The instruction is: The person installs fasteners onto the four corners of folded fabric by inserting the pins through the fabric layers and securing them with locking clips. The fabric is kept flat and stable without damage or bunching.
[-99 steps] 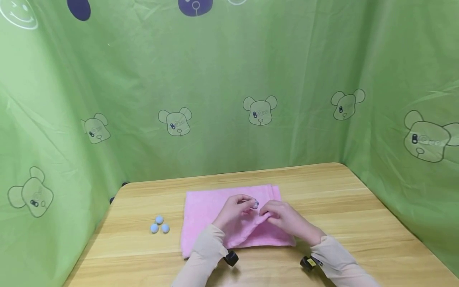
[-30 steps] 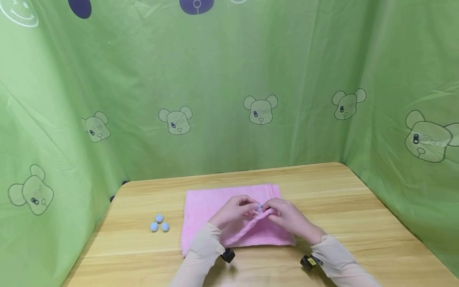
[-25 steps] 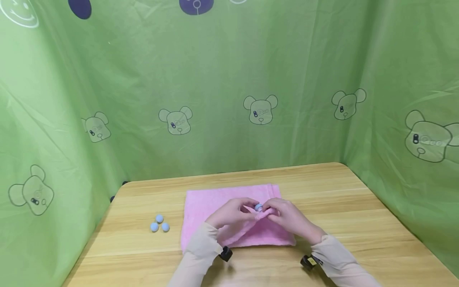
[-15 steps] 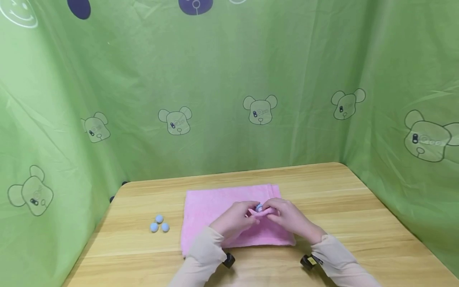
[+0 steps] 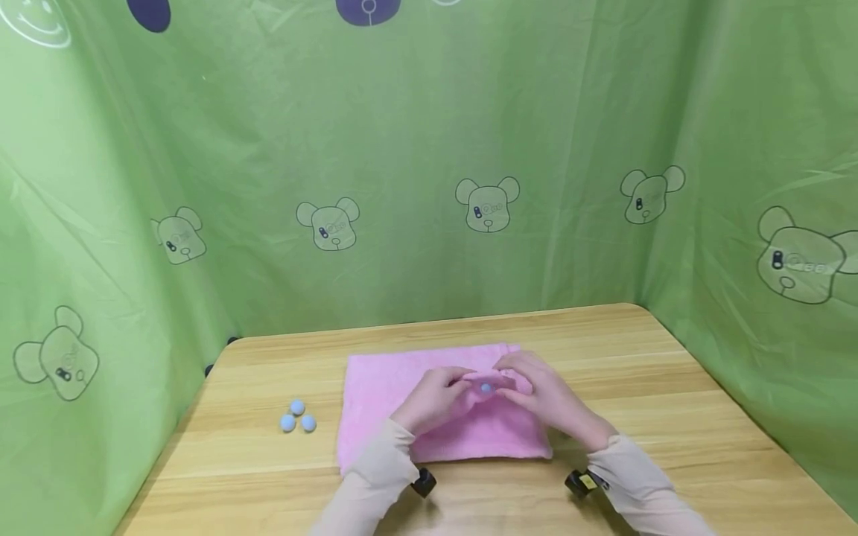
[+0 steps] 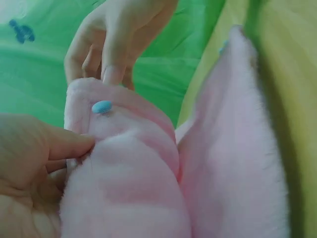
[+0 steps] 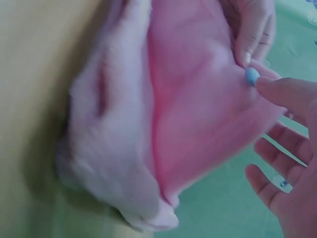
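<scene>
A folded pink plush cloth (image 5: 382, 376) lies on the table, its right part lifted between both hands. On the raised flap sits a small blue ribbed button-like piece (image 6: 102, 106), standing out from the fabric near the edge. My left hand (image 5: 432, 400) pinches the flap between thumb and fingers, just left of that piece. From the other side, my right hand (image 5: 550, 394) holds the flap's edge. In the right wrist view its thumb is right at the blue piece (image 7: 252, 76), with the fingers behind the cloth. Another bit of blue (image 6: 224, 47) shows at the cloth's far fold.
Three light blue balls (image 5: 298, 408) sit close together on the wooden table (image 5: 248, 387), left of the cloth. A green curtain (image 5: 402, 149) with bear-face prints surrounds the table at the back and sides. Black wrist cameras (image 5: 424, 482) hang under the sleeves.
The blue piece was at the left fingertips, then between both hands at the cloth's edge. Now the flap is turned up, showing the blue piece on its near face; the right hand has risen slightly.
</scene>
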The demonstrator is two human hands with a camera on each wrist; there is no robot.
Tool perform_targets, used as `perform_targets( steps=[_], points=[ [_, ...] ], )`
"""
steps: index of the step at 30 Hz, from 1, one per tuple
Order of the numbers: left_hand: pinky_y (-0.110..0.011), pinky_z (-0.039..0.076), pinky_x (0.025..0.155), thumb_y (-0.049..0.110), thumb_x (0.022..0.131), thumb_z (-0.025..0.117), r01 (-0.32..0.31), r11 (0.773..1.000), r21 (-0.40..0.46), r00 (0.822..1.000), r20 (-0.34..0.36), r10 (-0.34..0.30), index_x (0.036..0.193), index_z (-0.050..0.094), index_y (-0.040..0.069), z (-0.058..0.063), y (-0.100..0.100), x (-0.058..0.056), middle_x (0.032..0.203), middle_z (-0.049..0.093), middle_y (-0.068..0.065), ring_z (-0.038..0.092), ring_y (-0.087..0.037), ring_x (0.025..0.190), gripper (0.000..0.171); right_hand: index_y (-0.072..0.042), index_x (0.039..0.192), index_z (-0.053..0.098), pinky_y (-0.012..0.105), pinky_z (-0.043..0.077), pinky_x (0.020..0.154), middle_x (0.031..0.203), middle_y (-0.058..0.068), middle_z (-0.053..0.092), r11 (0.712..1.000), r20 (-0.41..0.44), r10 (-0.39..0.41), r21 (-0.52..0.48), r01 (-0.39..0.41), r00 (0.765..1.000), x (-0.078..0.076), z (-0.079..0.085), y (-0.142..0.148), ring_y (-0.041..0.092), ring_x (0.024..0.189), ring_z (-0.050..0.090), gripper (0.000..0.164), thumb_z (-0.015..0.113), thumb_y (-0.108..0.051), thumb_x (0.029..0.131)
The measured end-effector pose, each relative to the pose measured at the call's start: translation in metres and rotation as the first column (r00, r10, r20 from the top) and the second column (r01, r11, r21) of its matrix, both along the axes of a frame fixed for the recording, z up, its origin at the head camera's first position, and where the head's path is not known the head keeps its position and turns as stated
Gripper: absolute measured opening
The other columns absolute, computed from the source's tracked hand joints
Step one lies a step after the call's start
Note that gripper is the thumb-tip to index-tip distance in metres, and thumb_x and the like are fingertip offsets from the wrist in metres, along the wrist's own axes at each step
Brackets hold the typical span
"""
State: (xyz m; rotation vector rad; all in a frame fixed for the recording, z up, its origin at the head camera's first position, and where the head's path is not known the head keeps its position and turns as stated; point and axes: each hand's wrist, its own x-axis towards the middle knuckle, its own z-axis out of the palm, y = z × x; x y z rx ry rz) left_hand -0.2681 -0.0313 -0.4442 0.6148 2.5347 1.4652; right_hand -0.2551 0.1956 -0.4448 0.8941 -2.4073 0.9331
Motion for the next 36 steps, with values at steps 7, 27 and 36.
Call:
perform_targets(
  steps=[7,27,36],
  points=[
    [-0.034,0.051,0.091,0.021,0.093,0.062,-0.135,0.956,0.259,0.966,0.248,0.07,0.114,0.07,0.01,0.005,-0.031,-0.023,0.108,0.072,-0.007,0.064,-0.015,0.095,0.026,-0.008,0.119,0.062,0.047,0.054,0.089,0.12,0.01,0.065,0.996,-0.083,-0.089,-0.033,0.087,0.993,-0.007,0.013,0.021,0.025,0.111,0.058,0.044,0.078,-0.007,0.078],
    [-0.032,0.056,0.086,0.003,0.097,0.049,-0.341,0.878,0.335,0.839,0.53,0.123,0.135,0.044,-0.012,-0.026,-0.083,-0.043,0.101,0.065,-0.014,0.062,-0.017,0.088,0.042,-0.002,0.115,0.064,0.007,0.044,0.081,0.108,0.012,0.068,0.971,-0.089,-0.228,-0.1,0.219,0.97,-0.017,0.015,0.077,-0.006,0.101,0.05,0.037,0.075,-0.001,0.08],
    [-0.036,0.059,0.082,0.006,0.094,0.055,-0.339,0.902,0.267,0.864,0.467,0.187,0.135,0.047,-0.006,-0.014,-0.099,-0.032,0.111,0.067,-0.023,0.068,-0.018,0.081,0.043,-0.004,0.108,0.069,0.023,0.052,0.073,0.102,0.009,0.07,0.978,-0.094,-0.207,-0.005,0.207,0.974,-0.006,0.015,0.095,0.003,0.092,0.057,0.031,0.076,-0.002,0.078]
  ],
)
